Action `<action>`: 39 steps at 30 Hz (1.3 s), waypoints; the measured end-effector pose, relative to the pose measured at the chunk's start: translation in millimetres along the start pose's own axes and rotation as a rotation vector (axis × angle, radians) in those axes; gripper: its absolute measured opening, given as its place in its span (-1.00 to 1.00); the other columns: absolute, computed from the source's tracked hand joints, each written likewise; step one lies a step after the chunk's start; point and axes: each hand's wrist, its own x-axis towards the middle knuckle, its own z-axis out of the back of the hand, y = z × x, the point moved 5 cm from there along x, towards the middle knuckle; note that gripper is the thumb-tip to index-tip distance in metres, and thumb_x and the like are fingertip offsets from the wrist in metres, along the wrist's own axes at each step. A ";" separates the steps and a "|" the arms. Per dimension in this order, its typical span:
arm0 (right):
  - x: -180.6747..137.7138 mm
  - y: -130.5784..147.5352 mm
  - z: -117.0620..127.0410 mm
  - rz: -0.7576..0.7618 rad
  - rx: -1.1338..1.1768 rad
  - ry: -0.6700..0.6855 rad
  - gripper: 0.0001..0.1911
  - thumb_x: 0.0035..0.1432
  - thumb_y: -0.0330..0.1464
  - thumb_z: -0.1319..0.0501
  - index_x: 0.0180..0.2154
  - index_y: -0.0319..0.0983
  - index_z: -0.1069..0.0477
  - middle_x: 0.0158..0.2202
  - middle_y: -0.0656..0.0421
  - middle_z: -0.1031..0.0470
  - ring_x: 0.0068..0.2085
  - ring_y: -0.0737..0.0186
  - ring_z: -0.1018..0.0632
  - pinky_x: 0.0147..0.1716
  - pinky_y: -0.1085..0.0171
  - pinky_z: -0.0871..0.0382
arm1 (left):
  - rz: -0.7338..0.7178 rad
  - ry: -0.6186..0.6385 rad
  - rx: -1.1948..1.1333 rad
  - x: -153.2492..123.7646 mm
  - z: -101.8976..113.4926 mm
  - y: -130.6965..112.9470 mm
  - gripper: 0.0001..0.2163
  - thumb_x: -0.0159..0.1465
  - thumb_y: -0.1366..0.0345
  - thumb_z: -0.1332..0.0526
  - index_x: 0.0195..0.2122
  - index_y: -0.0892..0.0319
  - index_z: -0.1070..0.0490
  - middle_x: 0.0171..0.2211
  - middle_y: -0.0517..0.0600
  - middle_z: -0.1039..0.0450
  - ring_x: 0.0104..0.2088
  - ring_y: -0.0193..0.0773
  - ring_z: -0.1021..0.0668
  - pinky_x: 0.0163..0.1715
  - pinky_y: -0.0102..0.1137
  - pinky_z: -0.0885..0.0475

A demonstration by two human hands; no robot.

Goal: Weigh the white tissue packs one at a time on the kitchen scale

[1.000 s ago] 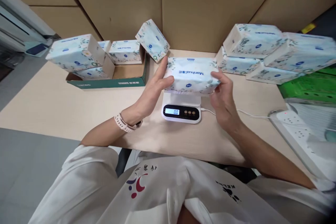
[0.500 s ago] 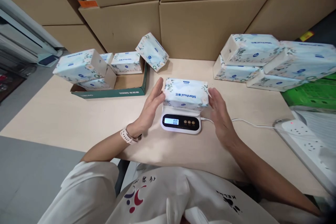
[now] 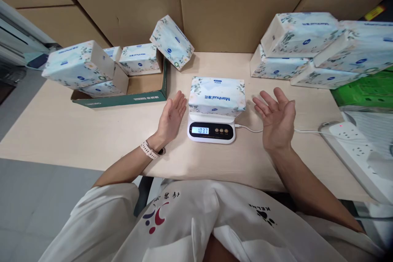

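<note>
A pack of tissues, white and pale blue with a leaf print, rests on a white digital scale. The lit display reads 103.7. Just left of the pack is my left hand, open and apart from it, palm turned inward. My right hand is open on the other side, palm up with fingers spread, some way off the pack. Neither hand holds anything. The pack hides the scale's weighing plate for the most part.
On the left, a green-edged carton tray holds several tissue packs; one more pack leans tilted at its corner. Stacked tissue packs stand at right. A white cable runs toward a power strip. Cardboard boxes line the back.
Both hands have moved outward, away from the pack, and the right palm has turned up. The scale reading has gone from 0.0 to 103.7. My view has tilted slightly downward.
</note>
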 end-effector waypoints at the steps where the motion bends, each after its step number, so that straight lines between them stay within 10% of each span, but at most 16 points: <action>1: -0.2 -1.3 -0.6 -0.015 0.012 0.005 -0.31 0.37 0.26 0.07 0.28 0.09 -0.39 0.35 0.08 -0.50 0.31 -0.04 -0.59 0.37 -0.20 -0.40 | 0.001 0.000 -0.011 0.7 0.2 0.9 -0.29 0.33 -0.35 -0.16 0.36 -0.06 -0.40 0.60 -0.07 -0.05 0.63 -0.07 -0.04 0.59 -0.18 -0.08; 19: -10.8 2.1 -15.3 -0.073 0.004 0.161 -0.33 0.34 0.28 -0.03 -0.07 -0.02 -0.67 0.09 0.13 -0.72 0.27 -0.09 -0.61 0.46 -0.24 -0.30 | -0.040 0.057 0.035 -2.7 -5.6 -2.2 -0.36 0.33 -0.37 -0.14 0.22 -0.07 -0.54 0.55 -0.10 -0.19 0.62 -0.03 -0.09 0.61 -0.11 0.03; 32: -10.7 5.3 -13.7 0.038 -0.001 0.125 -0.38 0.42 0.16 -0.02 -0.33 -0.07 -0.65 -0.14 0.13 -0.71 0.10 0.03 -0.65 0.35 -0.12 -0.38 | -0.166 -0.078 0.059 -5.7 -3.9 -9.8 -0.56 0.33 -0.24 -0.22 -0.14 0.01 -0.59 0.21 0.01 -0.59 0.43 -0.01 -0.41 0.42 -0.14 -0.29; 39: -11.3 6.5 -15.7 0.043 0.013 0.138 -0.41 0.43 0.14 -0.02 -0.31 -0.05 -0.65 -0.11 0.14 -0.72 0.13 0.03 -0.65 0.38 -0.13 -0.36 | -0.140 -0.090 0.038 -6.3 -3.8 -9.2 -0.46 0.29 -0.30 -0.25 0.07 -0.01 -0.54 0.23 0.05 -0.60 0.48 0.05 -0.38 0.46 -0.09 -0.23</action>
